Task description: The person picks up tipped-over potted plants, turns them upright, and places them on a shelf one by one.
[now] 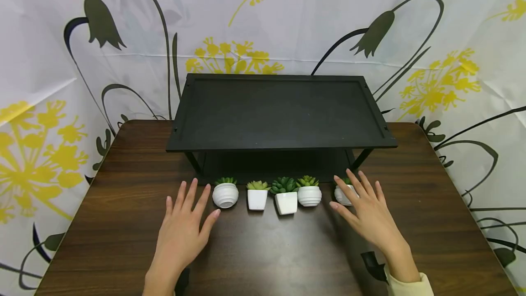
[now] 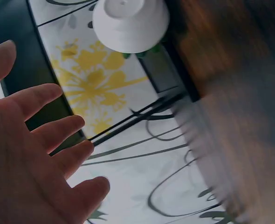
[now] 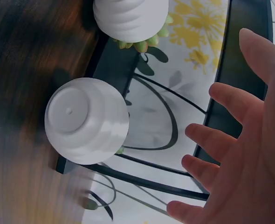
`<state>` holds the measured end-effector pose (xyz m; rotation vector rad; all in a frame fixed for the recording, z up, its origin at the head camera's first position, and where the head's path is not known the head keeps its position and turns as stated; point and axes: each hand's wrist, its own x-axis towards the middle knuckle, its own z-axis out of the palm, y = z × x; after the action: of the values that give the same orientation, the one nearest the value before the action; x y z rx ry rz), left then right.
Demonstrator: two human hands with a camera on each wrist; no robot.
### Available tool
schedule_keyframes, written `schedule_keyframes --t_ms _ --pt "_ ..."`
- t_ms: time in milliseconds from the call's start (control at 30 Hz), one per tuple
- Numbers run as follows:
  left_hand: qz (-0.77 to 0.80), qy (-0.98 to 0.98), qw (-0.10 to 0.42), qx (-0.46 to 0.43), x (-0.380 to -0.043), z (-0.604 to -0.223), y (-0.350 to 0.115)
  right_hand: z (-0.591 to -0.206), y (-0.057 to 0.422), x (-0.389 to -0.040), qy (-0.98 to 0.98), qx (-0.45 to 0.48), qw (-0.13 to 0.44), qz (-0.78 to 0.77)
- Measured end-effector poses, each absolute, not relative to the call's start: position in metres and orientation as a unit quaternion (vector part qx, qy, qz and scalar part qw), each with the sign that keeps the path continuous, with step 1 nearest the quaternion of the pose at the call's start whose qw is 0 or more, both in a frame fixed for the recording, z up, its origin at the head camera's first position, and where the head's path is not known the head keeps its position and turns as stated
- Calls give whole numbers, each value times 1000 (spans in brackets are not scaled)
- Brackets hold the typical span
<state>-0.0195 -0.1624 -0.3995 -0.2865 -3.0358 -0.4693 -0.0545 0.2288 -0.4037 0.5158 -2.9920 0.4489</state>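
Note:
My left hand [image 1: 181, 229] hovers with spread fingers at the left of a row of small potted succulents, holding nothing. Nearest to it is a round white pot [image 1: 225, 195], whose base faces the camera in the left wrist view. On the other side, my right hand [image 1: 370, 218] is spread too and empty, partly covering another round white pot [image 1: 344, 195]. That pot [image 3: 86, 121] shows its underside in the right wrist view, apart from the fingers. Between the hands are a square white pot [image 1: 257, 199], a second square pot [image 1: 286, 203] and a ribbed round pot [image 1: 309, 195].
A black two-tier shelf [image 1: 279, 113] stands behind the row, with its lower board [image 1: 271, 166] close to the plants. Brown wood-grain table [image 1: 123, 223] lies beneath everything. A flower-print cloth [image 1: 287, 13] hangs at the back. A black strap [image 1: 374, 266] is by the right wrist.

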Motion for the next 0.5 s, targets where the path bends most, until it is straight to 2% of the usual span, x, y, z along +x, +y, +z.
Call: schedule_keyframes --t_ms 200,500 --pt "-167 -981 18 -96 -26 -402 -181 -403 236 -56 -970 168 19 175" --pt "-255 -964 41 -66 -38 -402 -208 -411 255 -54 -962 175 65 201"
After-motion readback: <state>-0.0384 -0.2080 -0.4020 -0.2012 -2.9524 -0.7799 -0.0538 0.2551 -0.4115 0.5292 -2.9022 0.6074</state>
